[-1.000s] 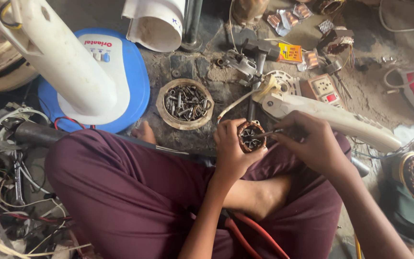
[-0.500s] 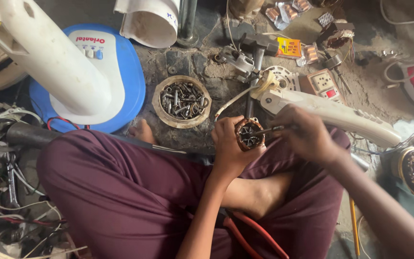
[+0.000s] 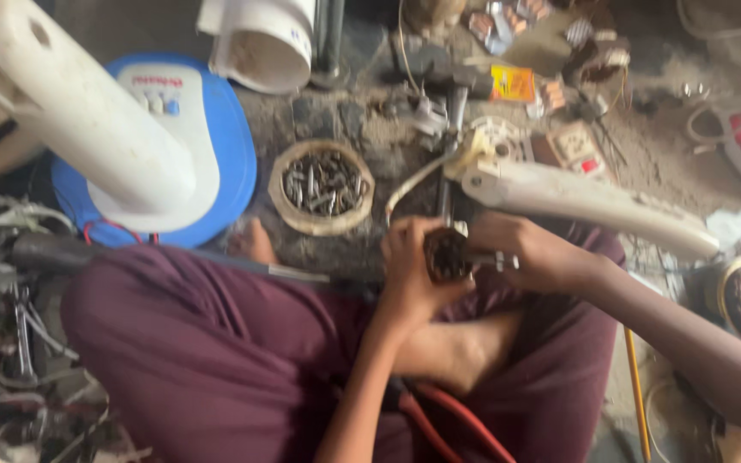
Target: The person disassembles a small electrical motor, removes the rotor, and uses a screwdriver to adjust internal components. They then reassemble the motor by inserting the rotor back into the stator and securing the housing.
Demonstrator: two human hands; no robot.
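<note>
Dirt floor (image 3: pixel 370 129) (cluttered), motor core (image 3: pixel 446 255)

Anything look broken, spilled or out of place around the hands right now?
Nothing looks spilled. The left hand cups a small round motor part while the right hand works on it. The white fan stand lies tipped across its blue base; the screws stay inside their round dish.

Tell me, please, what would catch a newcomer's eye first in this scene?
Probably the two hands at centre: the left hand cups a small round motor part while the right hand works at its side. Next, the big white fan stand on its blue base, upper left, and the round dish of screws between them.
</note>
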